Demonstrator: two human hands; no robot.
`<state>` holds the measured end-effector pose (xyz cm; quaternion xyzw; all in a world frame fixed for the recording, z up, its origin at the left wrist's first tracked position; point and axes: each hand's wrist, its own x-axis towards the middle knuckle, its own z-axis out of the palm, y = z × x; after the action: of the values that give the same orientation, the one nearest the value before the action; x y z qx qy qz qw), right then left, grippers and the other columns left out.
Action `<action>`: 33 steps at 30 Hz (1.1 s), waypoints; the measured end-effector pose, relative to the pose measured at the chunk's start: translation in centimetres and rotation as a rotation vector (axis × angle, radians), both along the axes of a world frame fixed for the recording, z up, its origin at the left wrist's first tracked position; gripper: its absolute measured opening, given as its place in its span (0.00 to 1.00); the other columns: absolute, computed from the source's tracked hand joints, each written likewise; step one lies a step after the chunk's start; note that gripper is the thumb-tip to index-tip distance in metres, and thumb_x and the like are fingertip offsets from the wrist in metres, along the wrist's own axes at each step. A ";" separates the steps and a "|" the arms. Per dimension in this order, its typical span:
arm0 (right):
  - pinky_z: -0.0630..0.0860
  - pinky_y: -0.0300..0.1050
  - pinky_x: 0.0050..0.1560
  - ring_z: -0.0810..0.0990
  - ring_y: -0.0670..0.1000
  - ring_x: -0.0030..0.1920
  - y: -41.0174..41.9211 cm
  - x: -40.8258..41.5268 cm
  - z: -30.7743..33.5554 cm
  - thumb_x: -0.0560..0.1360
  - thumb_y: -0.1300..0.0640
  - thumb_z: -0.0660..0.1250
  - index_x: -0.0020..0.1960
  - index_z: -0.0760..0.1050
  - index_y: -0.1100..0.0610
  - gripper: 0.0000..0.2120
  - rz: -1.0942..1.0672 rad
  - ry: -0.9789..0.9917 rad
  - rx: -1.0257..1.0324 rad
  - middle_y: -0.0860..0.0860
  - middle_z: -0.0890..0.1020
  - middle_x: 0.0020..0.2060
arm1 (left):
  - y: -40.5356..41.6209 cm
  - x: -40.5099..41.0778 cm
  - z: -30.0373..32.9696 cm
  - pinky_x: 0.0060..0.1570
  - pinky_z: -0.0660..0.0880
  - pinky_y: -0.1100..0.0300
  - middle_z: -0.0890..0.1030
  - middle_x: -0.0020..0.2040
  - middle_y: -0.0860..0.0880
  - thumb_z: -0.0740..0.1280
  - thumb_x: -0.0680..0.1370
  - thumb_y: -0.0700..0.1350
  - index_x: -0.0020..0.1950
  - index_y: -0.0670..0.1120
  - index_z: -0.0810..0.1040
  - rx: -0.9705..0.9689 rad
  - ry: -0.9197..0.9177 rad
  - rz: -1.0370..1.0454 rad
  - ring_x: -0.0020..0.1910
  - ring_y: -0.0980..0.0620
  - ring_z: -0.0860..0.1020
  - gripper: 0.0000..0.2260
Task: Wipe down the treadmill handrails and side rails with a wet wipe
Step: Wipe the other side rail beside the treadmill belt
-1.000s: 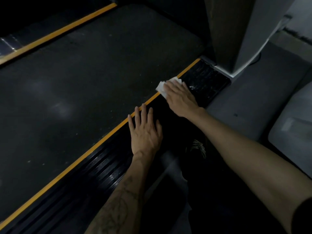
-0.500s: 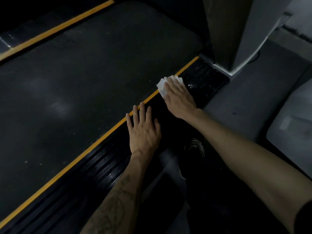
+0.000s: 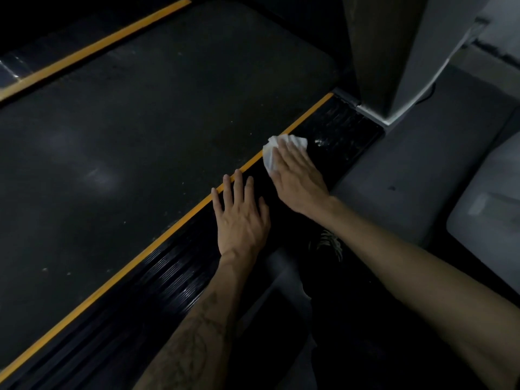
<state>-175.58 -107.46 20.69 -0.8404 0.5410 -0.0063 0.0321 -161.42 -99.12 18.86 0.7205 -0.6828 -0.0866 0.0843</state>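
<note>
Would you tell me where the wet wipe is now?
Under the right hand, the wet wipe is pressed on the black side rail beside the yellow stripe.

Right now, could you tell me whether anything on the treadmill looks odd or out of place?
Nothing stands out: the right hand presses the wipe on the black side rail, the left hand rests flat beside it.

R hand [image 3: 298, 175] w/ wet wipe [image 3: 284, 147] slides a bit back along the side rail [image 3: 180, 277], away from its front end toward the L hand [image 3: 242, 218], narrowing the gap.
</note>
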 end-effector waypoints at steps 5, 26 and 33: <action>0.40 0.50 0.81 0.46 0.57 0.83 -1.2 -1.8 0.6 0.80 0.44 0.34 0.82 0.53 0.64 0.37 0.007 -0.020 0.061 0.60 0.51 0.82 | 0.1 0.0 0.0 0.80 0.43 0.39 0.51 0.84 0.45 0.40 0.82 0.58 0.82 0.46 0.58 -0.006 0.007 -0.006 0.83 0.44 0.44 0.31; 0.38 0.47 0.80 0.46 0.57 0.83 1.4 -1.3 0.9 0.86 0.47 0.50 0.81 0.51 0.67 0.31 -0.029 -0.022 0.035 0.62 0.50 0.82 | -0.1 -0.1 -0.1 0.80 0.41 0.40 0.51 0.84 0.45 0.40 0.82 0.59 0.83 0.47 0.58 -0.011 0.014 -0.014 0.83 0.44 0.44 0.32; 0.41 0.49 0.81 0.44 0.56 0.83 -2.0 -1.8 1.4 0.87 0.48 0.48 0.82 0.49 0.67 0.30 -0.198 0.003 0.111 0.62 0.47 0.82 | -0.1 -0.1 -0.1 0.80 0.43 0.39 0.51 0.84 0.45 0.40 0.82 0.58 0.82 0.47 0.59 -0.012 -0.002 -0.011 0.83 0.44 0.46 0.32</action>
<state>-177.37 -109.41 22.11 -0.7797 0.6211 0.0218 0.0768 -161.53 -99.21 18.78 0.7163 -0.6874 -0.0822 0.0874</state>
